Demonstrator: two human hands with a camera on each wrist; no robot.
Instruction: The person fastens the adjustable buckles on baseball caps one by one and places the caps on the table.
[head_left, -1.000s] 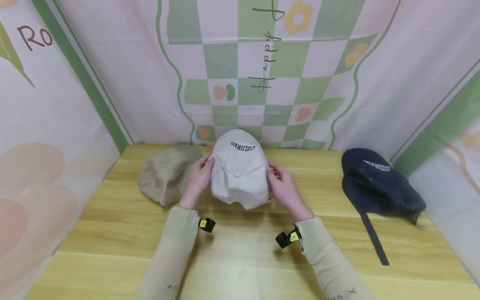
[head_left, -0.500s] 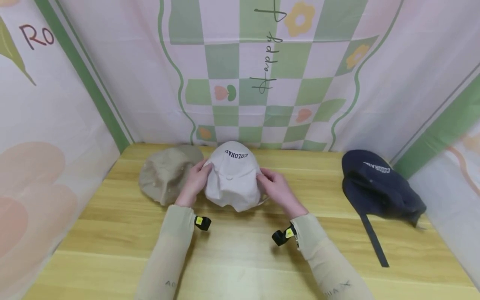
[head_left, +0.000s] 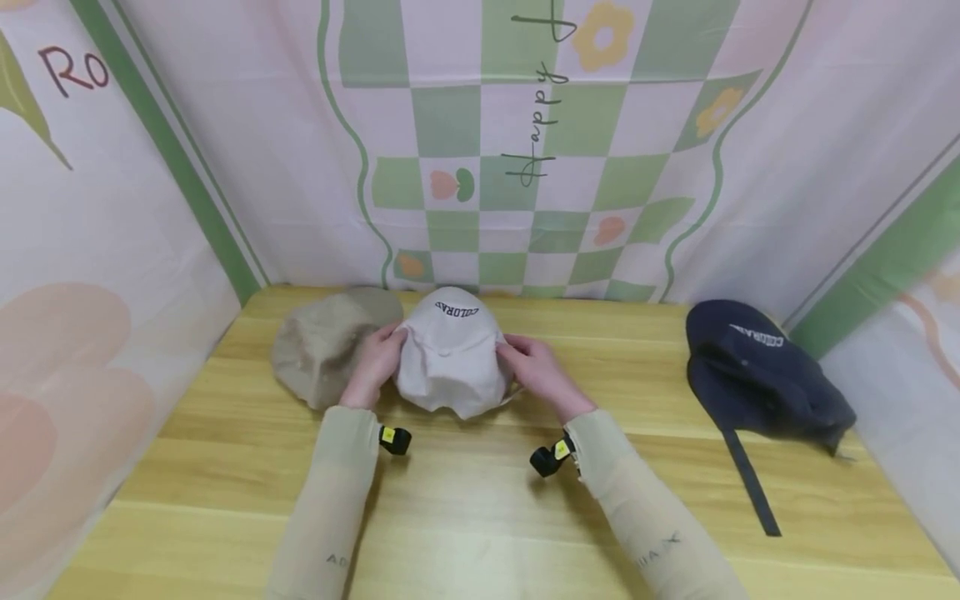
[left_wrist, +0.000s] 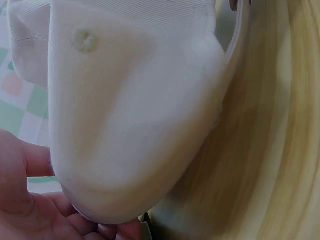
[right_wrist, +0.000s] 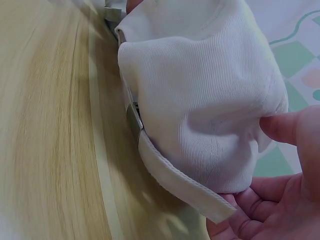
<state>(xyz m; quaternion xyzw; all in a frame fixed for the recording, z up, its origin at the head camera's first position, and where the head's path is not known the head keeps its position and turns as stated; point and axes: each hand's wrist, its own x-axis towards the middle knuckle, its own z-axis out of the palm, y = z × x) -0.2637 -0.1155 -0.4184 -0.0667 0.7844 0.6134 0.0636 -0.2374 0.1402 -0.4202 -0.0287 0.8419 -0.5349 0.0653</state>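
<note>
three caps (head_left: 450,367), two bare-hand grips (head_left: 372,362), two sleeves (head_left: 326,492), two black wrist devices (head_left: 398,442), one wooden table (head_left: 450,525)

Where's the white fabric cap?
Head view, just left of centre: the white cap is between left hand and right hand, right of the beige fabric cap.

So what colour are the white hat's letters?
The letters look black; the head view shows them best.

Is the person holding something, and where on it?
Yes, the white cap, by opposite sides of its crown: the left hand grips one side, the right hand the other.
</note>
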